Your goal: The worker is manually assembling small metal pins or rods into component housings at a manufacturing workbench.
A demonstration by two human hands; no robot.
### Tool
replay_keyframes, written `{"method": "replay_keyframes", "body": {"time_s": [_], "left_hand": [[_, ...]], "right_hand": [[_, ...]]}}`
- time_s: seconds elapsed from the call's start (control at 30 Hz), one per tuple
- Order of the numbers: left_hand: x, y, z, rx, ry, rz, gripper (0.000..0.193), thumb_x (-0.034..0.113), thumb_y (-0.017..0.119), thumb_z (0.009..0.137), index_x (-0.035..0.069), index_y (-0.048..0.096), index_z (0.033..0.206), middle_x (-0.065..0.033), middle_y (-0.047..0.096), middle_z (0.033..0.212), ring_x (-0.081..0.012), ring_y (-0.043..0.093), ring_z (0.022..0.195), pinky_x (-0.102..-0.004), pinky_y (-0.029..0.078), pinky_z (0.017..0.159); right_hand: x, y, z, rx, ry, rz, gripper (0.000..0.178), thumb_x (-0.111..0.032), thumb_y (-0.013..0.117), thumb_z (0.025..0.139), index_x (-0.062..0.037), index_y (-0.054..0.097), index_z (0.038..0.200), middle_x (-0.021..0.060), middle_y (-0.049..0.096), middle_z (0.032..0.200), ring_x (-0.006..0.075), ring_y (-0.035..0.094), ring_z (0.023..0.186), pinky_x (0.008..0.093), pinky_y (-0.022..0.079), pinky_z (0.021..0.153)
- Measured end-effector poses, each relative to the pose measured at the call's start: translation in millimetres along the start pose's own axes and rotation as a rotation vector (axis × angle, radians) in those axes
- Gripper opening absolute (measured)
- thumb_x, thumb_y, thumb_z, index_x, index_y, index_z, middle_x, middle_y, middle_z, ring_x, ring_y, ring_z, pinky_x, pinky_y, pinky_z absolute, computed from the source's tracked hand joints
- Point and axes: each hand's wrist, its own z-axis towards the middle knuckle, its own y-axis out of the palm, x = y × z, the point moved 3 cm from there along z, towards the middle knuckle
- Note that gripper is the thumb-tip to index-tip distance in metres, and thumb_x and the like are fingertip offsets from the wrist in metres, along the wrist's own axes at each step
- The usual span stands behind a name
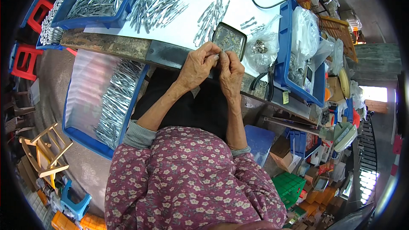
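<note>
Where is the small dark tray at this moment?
In the head view, the dark tray is just beyond the right hand, between metal strips on its left and a clear plastic bag on its right.

Two hands (pixel 196 70) (pixel 231 76), two red stools (pixel 32 19) (pixel 19 66)

Head-worn fisheye looks steeply down over the worktable (pixel 183 25).

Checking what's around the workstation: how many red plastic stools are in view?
2 clearly visible: the upper red plastic stool at upper left, and the lower red plastic stool beneath it in view. More may be hidden.
</note>
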Motion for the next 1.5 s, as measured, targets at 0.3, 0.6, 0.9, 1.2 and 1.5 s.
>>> {"method": "replay_keyframes", "body": {"time_s": [0.3,0.6,0.9,1.2,1.5], "left_hand": [[-2.6,-1.7,-0.3,-0.003,-0.015,-0.014,0.011,0.001,0.046,0.082,-0.002,0.05,0.092,-0.0049,0.054,0.066,-0.0092,0.049,0.06,-0.0244,0.043,0.057],[-3.4,-2.8,2.2,-0.034,-0.099,-0.24,0.009,-0.001,0.046,0.083,-0.003,0.051,0.091,-0.0007,0.052,0.069,-0.0054,0.045,0.06,-0.0197,0.039,0.054],[4.4,-7.1,2.4,-0.003,-0.139,-0.348,0.007,0.0,0.048,0.085,-0.001,0.052,0.09,0.0004,0.052,0.067,-0.004,0.045,0.059,-0.0177,0.038,0.053],[3.1,-8.3,4.2,0.045,-0.153,-0.429,0.007,0.001,0.048,0.085,-0.001,0.053,0.09,0.0013,0.051,0.064,-0.0024,0.044,0.056,-0.0158,0.035,0.049],[-1.4,-10.1,6.2,0.033,-0.135,-0.473,0.008,0.0,0.047,0.085,-0.002,0.052,0.091,0.0002,0.051,0.064,-0.0028,0.044,0.057,-0.0155,0.034,0.048]], "right_hand": [[-4.9,-0.4,-0.3,0.003,0.002,-0.048,0.013,-0.01,0.051,0.087,0.0004,0.055,0.082,0.0119,0.054,0.061,0.0167,0.052,0.053,0.0288,0.039,0.048],[-7.1,2.8,2.3,0.029,-0.012,0.008,0.016,-0.011,0.051,0.087,0.0005,0.054,0.076,0.0099,0.052,0.057,0.014,0.049,0.05,0.028,0.038,0.046],[-9.9,5.0,9.7,0.046,-0.073,-0.209,0.023,-0.016,0.05,0.088,-0.0001,0.053,0.072,0.0095,0.049,0.053,0.0163,0.047,0.046,0.0301,0.035,0.044],[-12.0,7.1,8.0,-0.034,0.166,0.388,0.016,-0.016,0.056,0.085,-0.0009,0.054,0.081,-0.0003,0.054,0.067,0.0037,0.042,0.052,0.0183,0.035,0.047],[-4.1,10.5,13.6,-0.028,0.049,0.158,0.018,-0.017,0.053,0.087,-0.0003,0.054,0.08,0.0001,0.051,0.063,0.0044,0.042,0.053,0.0187,0.034,0.046]]}}
